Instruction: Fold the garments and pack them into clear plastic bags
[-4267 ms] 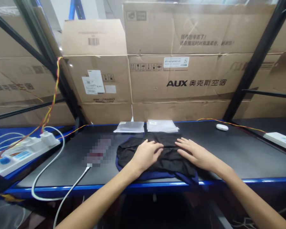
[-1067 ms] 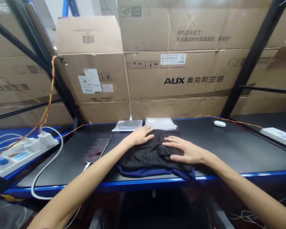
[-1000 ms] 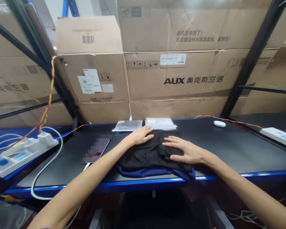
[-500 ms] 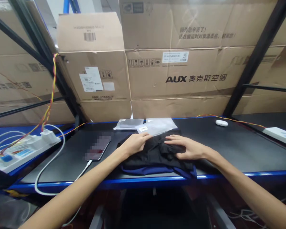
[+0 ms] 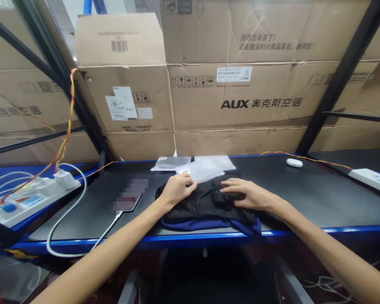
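Note:
Black fabric lies bunched over dark blue fabric at the front edge of the table. On its left part rests my left hand, fingers curled closed at the near edge of a translucent plastic bag with a small white label; what the fingertips grip is hidden. My right hand lies on the right part of the black fabric with its fingers spread apart. Two more translucent bags, one at the left and one at the right, lie behind.
A phone on a white cable lies left on the black table. Power strips stand at the far left and far right. A small white case sits back right. Cardboard walls the rear.
My left hand has shifted slightly left and its fingers have curled more. The labelled plastic bag has moved a little left and lies flatter. My right hand has barely moved.

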{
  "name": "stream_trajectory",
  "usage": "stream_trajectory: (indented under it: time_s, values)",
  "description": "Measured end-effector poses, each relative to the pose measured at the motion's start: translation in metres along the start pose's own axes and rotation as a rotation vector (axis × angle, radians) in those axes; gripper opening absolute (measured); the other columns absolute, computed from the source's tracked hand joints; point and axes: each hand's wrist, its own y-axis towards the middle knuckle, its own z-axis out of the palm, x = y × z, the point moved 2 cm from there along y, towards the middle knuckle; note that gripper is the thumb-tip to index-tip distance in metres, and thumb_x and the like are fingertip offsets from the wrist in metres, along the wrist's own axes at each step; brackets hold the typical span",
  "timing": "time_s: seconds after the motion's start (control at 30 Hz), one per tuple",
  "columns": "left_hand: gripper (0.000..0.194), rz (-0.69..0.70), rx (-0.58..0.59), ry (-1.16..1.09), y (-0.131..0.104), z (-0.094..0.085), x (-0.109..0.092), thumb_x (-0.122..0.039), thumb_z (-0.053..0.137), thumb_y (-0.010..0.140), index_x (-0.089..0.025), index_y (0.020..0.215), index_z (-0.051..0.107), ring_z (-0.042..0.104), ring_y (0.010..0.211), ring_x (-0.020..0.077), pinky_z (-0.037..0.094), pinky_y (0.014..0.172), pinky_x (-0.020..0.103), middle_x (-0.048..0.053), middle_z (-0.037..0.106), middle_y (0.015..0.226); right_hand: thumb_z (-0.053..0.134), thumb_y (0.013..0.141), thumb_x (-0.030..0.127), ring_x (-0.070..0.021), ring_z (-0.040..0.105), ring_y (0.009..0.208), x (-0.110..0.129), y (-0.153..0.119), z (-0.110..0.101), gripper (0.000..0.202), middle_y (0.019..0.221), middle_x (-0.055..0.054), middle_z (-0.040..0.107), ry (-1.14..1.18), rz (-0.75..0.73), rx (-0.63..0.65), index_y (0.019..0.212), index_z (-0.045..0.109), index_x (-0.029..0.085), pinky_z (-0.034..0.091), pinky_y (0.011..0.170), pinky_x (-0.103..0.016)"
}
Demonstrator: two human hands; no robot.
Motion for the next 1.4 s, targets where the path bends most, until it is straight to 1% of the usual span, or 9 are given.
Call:
stream_trajectory:
  time_s: [0.23,0.37,0.57,0.83,0.97,1.1,1.17,1.27,1.4]
  values:
    - [0.022,-0.094,-0.055,0.152,0.001,0.001,0.002,-0.028,0.066,0.087,-0.019,0.068,0.073,0.066,0.073,0.0154,0.044,0.063,0.023,0.003,0.071,0.083,0.061,0.08,0.016,-0.0268,0.059,0.123,0.003,0.0,0.002,0.039,0.133,-0.012,0.063,-0.059,-0.053,-0.108,0.118,0.069,0.022,0.047,0.105,-0.043]
    - [0.01,-0.083,-0.021,0.146,0.0,0.004,0.004,-0.023,0.067,0.086,-0.021,0.085,0.076,0.067,0.078,0.0155,0.049,0.068,0.023,0.002,0.072,0.097,0.06,0.08,0.014,-0.0262,0.061,0.121,0.004,-0.001,0.001,0.04,0.133,-0.012,0.064,-0.04,-0.05,-0.167,0.119,0.068,0.022,0.048,0.103,-0.043]
    - [0.018,0.002,-0.022,0.099,-0.001,0.01,0.006,-0.021,0.067,0.086,-0.02,0.102,0.075,0.068,0.079,0.0151,0.053,0.073,0.024,0.004,0.069,0.108,0.06,0.079,0.011,-0.0258,0.059,0.124,0.023,0.01,0.0,0.045,0.136,-0.011,0.062,-0.034,-0.134,-0.211,0.122,0.066,0.023,0.047,0.105,-0.043]
    - [0.026,0.111,-0.034,-0.15,-0.002,0.011,0.003,-0.012,0.061,0.085,-0.022,0.105,0.074,0.067,0.079,0.0137,0.054,0.075,0.024,0.003,0.068,0.099,0.061,0.08,0.015,-0.0254,0.057,0.126,0.034,0.041,0.011,0.045,0.137,-0.013,0.061,0.0,-0.193,-0.068,0.125,0.064,0.021,0.044,0.108,-0.045]
    - [0.024,0.111,-0.015,-0.232,-0.001,0.009,0.001,-0.015,0.057,0.086,-0.02,0.104,0.072,0.066,0.08,0.0148,0.054,0.076,0.025,0.004,0.068,0.096,0.062,0.08,0.019,-0.0261,0.038,0.142,0.029,0.042,0.01,0.062,0.15,-0.009,0.048,0.048,-0.131,0.059,0.141,0.053,0.025,0.032,0.116,-0.048]
    - [0.026,-0.001,-0.015,-0.333,-0.001,0.011,0.002,-0.016,0.057,0.084,-0.018,0.108,0.066,0.067,0.078,0.0151,0.056,0.077,0.026,0.003,0.069,0.09,0.06,0.082,0.021,-0.0286,0.026,0.147,0.027,0.042,0.009,0.065,0.154,-0.007,0.042,0.064,-0.075,0.112,0.145,0.049,0.028,0.027,0.118,-0.052]
    - [0.018,-0.039,-0.016,-0.372,-0.001,0.011,0.003,-0.018,0.058,0.083,-0.018,0.099,0.065,0.067,0.078,0.0156,0.057,0.078,0.027,0.003,0.069,0.087,0.059,0.083,0.021,-0.0298,0.029,0.146,0.027,0.046,0.01,0.062,0.153,-0.008,0.044,0.047,-0.052,0.102,0.144,0.05,0.026,0.029,0.117,-0.052]
    - [0.008,-0.052,-0.003,-0.426,-0.001,0.01,0.003,-0.021,0.06,0.082,-0.017,0.086,0.065,0.068,0.079,0.0159,0.057,0.077,0.026,0.003,0.07,0.084,0.056,0.085,0.019,-0.0283,0.044,0.137,0.027,0.056,0.01,0.052,0.143,-0.01,0.056,0.024,-0.075,0.027,0.137,0.058,0.023,0.034,0.115,-0.047]
    - [0.009,-0.048,0.01,-0.474,-0.001,0.009,0.001,-0.022,0.06,0.083,-0.017,0.087,0.066,0.068,0.081,0.0161,0.058,0.078,0.027,0.003,0.07,0.086,0.054,0.087,0.015,-0.0244,0.062,0.113,0.028,0.068,0.015,0.035,0.12,-0.01,0.069,-0.041,-0.032,-0.071,0.118,0.067,0.018,0.045,0.103,-0.038]
